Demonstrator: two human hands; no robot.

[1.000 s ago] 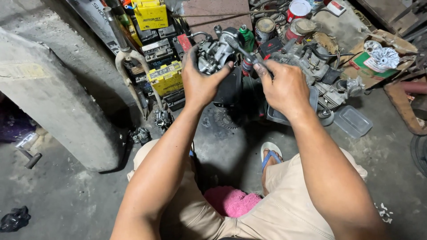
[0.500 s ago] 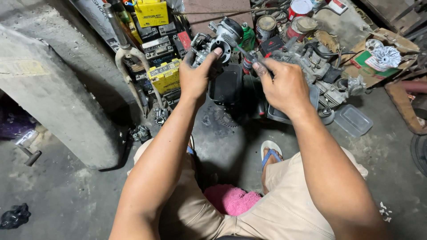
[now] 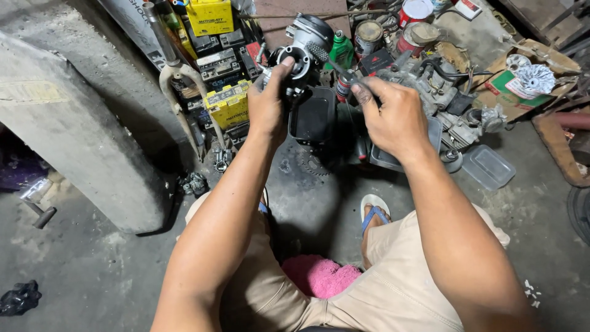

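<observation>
Head view: left hand (image 3: 268, 106) grips a carburetor (image 3: 302, 54); right hand (image 3: 393, 118) pinches a thin tool (image 3: 337, 63).

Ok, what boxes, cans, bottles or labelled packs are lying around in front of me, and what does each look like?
Yellow box: top, left of centre, squarish, dark print.
Yellow-topped battery: left of the left hand, black sides.
Green bottle: top centre, behind the metal part in that hand.
Round cans: top, right of centre, red and white, rusty lids.
Cardboard box: right, brown with green and red print.
Clear plastic lid: floor, right of the right hand.
</observation>
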